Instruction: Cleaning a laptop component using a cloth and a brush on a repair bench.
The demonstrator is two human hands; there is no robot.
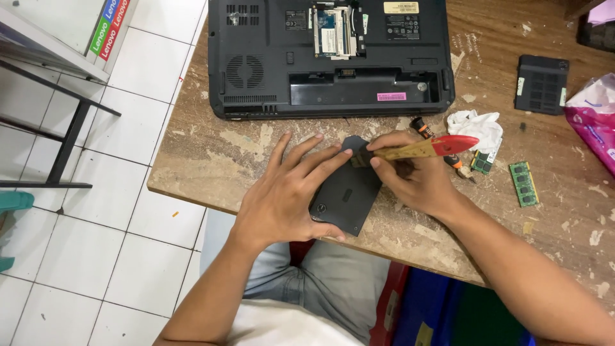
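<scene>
1. Head view, centre of the frame: the left hand lies flat with fingers spread and extended, pressing on the left part of a black cover panel that rests on the worn wooden tabletop near its front edge.
2. Just right of centre, the right hand is closed around a paintbrush with a wooden handle and red end; its bristles meet the panel's upper edge.
3. Top of the frame: an upturned black laptop lies with its bays uncovered.
4. Right of the hands: a crumpled white tissue, a green memory module and a smaller circuit piece.
5. Upper right: a second black cover and, at the frame's right edge, a pink plastic bag.
6. Left side: white floor tiles.
</scene>
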